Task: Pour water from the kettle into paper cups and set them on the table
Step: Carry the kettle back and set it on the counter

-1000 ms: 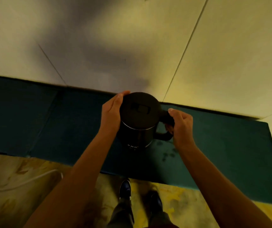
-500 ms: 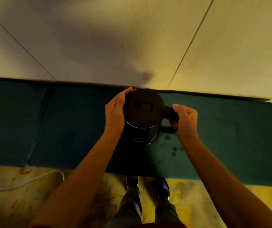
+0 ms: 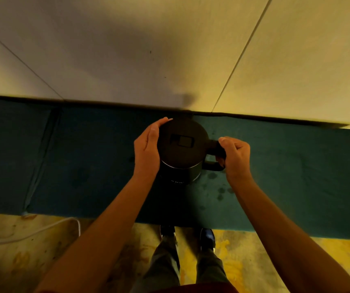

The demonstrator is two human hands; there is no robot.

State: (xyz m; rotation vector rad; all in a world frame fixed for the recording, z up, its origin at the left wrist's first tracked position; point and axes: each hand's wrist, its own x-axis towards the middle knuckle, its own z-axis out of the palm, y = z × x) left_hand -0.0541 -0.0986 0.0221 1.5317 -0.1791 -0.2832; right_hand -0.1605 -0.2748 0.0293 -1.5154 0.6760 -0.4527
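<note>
A black kettle with its lid closed stands upright over the teal-covered table, near the wall. My left hand lies flat against the kettle's left side, fingers curved round the lid's rim. My right hand is closed around the black handle on the kettle's right. No paper cups are in view. Whether the kettle's base touches the cloth is hidden.
Dark wet spots mark the cloth just right of the kettle. A pale wall rises right behind the table. A white cable lies on the stained floor at the lower left, and my shoes stand at the table's front edge.
Kettle and both hands have shifted slightly toward the wall, and the view has levelled out. Both hands keep their hold on the kettle.
</note>
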